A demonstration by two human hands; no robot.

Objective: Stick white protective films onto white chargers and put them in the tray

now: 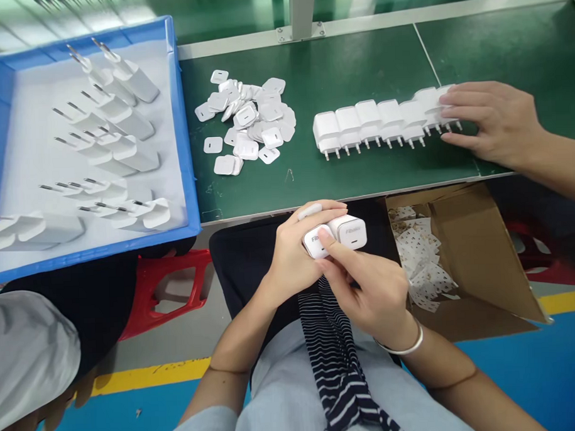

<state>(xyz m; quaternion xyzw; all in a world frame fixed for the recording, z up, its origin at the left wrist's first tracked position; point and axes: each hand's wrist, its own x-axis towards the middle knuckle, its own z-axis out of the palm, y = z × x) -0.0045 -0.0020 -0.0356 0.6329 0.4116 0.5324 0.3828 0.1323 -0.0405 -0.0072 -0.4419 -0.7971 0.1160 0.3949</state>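
Two white square-faced chargers (335, 236) with grey lettering, side by side, clasped between both hands, left (296, 253) and right (370, 288)

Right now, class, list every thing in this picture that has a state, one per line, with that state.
Left hand: gripping two white plastic chargers.
Right hand: thumb pressing on those chargers.
Co-worker's hand: resting on a row of white chargers.
Brown cardboard box: open, paper scraps inside.
Blue plastic tray: holding pronged chargers lying flat.
White face plates: loosely piled.
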